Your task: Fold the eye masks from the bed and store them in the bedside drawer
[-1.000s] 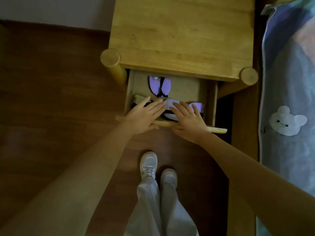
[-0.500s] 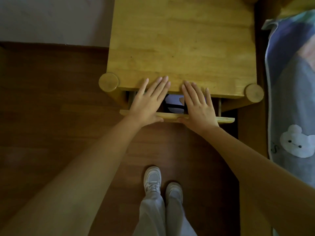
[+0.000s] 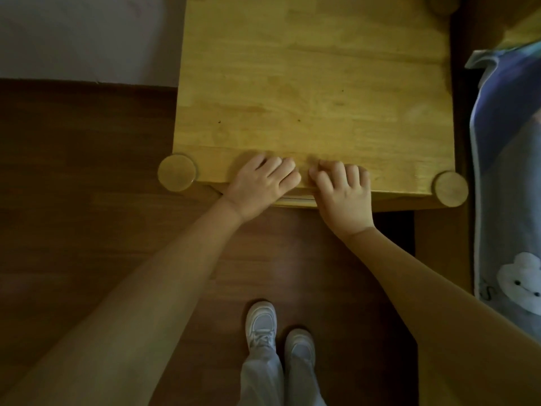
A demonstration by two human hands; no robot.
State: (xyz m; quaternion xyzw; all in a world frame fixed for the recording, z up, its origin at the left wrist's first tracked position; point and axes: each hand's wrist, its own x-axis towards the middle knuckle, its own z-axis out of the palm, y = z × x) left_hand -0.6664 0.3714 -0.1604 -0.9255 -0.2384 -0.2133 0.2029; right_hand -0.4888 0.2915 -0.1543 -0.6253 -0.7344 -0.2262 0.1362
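Observation:
The wooden bedside table (image 3: 310, 83) fills the upper middle of the head view. Its drawer (image 3: 295, 201) is pushed almost fully in, and only a thin strip of its front shows under the top's front edge. The eye masks are hidden inside it. My left hand (image 3: 260, 186) and my right hand (image 3: 342, 193) sit side by side at that front edge. Their palms press against the drawer front, and their bent fingers rest on the tabletop. Neither hand holds anything.
Round post tops (image 3: 177, 172) mark the table's front corners. The bed's blue blanket (image 3: 506, 171) with a white bear print (image 3: 521, 284) lies at the right. My white shoes (image 3: 263, 323) stand on the dark wooden floor below. A pale wall (image 3: 87, 36) is at the upper left.
Both hands pushed the drawer in from wide open to nearly shut, and the purple eye masks went out of sight. My fingers went from straight to bent on the tabletop.

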